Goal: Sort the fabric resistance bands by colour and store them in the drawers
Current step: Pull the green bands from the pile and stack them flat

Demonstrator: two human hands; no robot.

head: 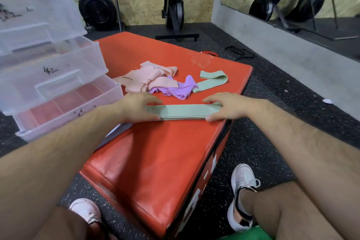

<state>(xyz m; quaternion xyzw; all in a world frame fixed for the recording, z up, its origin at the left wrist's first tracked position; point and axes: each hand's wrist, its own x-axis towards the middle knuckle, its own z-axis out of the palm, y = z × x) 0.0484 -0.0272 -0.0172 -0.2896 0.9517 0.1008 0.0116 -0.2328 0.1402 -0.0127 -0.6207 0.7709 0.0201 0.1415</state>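
A flat stack of green bands point(184, 112) lies across the red padded box point(155, 161). My left hand point(136, 107) rests on the stack's left end and my right hand point(226, 106) on its right end, thumbs against the near edge. Beyond them lies a pile of pink bands point(148, 78), purple bands point(179, 89) beside it, and one more green band point(212, 79) to the right. Clear plastic drawers point(64, 91) stand pulled out at the left, stepped one above the other.
The red box's right edge drops to dark speckled rubber floor point(263, 122). My white shoes point(243, 191) flank the box. Exercise machines point(173, 6) stand against the back wall. A black strap point(239, 52) lies on the floor.
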